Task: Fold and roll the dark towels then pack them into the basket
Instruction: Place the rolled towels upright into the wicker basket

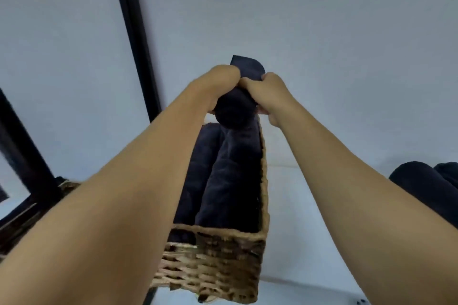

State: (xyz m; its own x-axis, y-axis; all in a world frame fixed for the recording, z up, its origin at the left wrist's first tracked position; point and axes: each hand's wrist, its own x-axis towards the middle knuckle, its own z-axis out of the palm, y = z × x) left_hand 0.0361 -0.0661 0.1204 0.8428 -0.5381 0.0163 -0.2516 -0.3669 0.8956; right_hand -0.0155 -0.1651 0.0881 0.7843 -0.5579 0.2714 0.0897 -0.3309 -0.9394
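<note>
A dark rolled towel (235,109) is held above the far end of the woven basket (218,262). My left hand (218,86) grips its left side and my right hand (267,94) grips its right side, fingers curled round the roll. A loose corner of the towel sticks up past my hands. Inside the basket lie rolled dark towels (223,181) side by side, running lengthwise. My left forearm hides the basket's left half.
More dark towels (426,188) lie on the white surface at the right edge. A black frame (138,39) runs along the left, with another black bar at the lower left. A pale wall fills the background.
</note>
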